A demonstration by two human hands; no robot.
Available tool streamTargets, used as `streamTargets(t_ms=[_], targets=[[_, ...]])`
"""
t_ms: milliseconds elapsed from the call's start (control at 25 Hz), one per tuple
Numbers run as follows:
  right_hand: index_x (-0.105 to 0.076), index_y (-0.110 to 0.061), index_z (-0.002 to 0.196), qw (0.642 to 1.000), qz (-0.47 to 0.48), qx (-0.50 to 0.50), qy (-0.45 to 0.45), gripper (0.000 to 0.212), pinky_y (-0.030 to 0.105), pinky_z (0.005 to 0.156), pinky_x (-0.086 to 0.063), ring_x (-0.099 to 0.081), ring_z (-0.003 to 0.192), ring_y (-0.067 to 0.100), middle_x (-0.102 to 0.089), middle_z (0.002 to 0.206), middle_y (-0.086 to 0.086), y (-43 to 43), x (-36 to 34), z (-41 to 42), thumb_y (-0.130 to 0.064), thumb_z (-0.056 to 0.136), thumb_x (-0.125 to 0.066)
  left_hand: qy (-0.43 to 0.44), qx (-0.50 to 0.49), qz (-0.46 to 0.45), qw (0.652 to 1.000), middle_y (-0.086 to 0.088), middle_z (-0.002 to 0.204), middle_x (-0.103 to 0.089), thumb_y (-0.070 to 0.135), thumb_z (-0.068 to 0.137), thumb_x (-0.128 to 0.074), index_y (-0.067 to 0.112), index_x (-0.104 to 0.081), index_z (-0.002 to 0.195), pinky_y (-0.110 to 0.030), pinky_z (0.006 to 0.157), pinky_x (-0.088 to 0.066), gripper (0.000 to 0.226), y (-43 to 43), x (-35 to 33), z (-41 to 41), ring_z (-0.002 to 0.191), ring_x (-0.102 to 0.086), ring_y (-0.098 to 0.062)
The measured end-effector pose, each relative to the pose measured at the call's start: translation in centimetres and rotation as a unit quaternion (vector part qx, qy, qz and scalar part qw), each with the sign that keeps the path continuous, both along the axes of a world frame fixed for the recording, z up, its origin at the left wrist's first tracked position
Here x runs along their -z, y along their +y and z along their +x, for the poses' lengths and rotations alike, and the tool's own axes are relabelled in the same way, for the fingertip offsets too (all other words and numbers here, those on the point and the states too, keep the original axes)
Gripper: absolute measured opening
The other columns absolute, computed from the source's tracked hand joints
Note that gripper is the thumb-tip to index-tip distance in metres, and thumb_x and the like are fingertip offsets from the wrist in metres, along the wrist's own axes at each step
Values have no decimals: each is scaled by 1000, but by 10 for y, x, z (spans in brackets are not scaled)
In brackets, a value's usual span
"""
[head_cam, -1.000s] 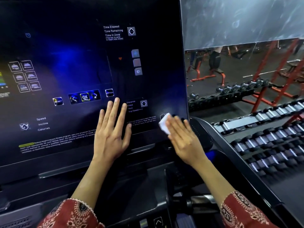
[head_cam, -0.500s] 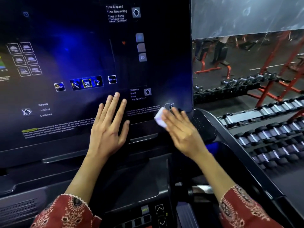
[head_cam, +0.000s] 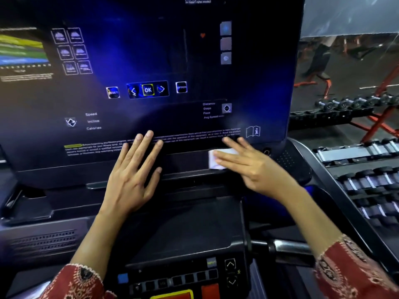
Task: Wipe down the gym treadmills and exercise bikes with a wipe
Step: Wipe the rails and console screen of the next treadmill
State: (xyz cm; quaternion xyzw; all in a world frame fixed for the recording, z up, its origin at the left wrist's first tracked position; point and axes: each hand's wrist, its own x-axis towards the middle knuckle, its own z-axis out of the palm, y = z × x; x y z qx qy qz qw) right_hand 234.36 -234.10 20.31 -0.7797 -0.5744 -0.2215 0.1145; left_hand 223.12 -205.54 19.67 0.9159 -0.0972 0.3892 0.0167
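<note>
A dark treadmill console panel (head_cam: 151, 50) with printed buttons and labels fills the upper left of the head view. My left hand (head_cam: 131, 175) lies flat on its lower edge, fingers straight and spread. My right hand (head_cam: 250, 167) presses a small white wipe (head_cam: 216, 161) against the bottom rim of the panel, near its right corner, with straight fingers. Most of the wipe is hidden under those fingers.
Below the panel sits a lower control deck (head_cam: 185, 275) with arrow keys, a blue key and red and yellow buttons. A metal handlebar (head_cam: 287, 247) sticks out at the right. Racks of dumbbells (head_cam: 367, 169) stand to the right, red frames behind them.
My right hand has slid the wipe down from the panel's lower right face onto its bottom rim. My left hand has stayed flat on the panel. The view has tilted downward.
</note>
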Motion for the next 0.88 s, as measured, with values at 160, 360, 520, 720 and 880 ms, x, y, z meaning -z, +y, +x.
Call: streamTargets(t_ms=[160,360,520,720,880], targets=[[-52,1,131,1000,-24,7,3,63,41,120,-14,-28,139,30,-48,140,9,-1,-4,-4,12,74,-29,-7,-18,-11,1000,-18,150,-32,25,94,-47,6,-42,141,-42,116,-19,51,20,1,-7,143,-21,-25],[-60,2,124,998,-38,-53,8,60,46,115,-22,-35,134,36,-57,134,11,73,-4,-19,6,73,-28,-17,-29,1,999,-18,150,-32,28,94,-49,6,-41,141,-42,117,-19,53,55,1,-19,144,-20,-25],[-58,-1,127,996,-37,-81,-3,53,45,111,-25,-40,133,33,-54,138,8,136,-6,-43,5,82,-30,-35,-55,-41,997,-21,149,-33,28,94,-48,5,-41,140,-38,117,-14,53,84,0,-29,145,-15,-20],[-44,1,137,992,107,64,-19,63,38,119,-15,-30,141,27,-43,145,12,143,-19,-29,21,79,-34,-42,-39,-62,996,-20,148,-33,28,93,-48,5,-39,140,-36,118,-12,53,89,0,-24,146,-11,-19],[-36,2,141,984,153,93,8,43,43,119,-16,-27,141,30,-37,147,9,135,9,-57,1,98,-42,-57,-35,-86,994,-16,149,-28,28,93,-48,7,-36,141,-38,118,-12,54,85,6,-21,146,-9,-18]])
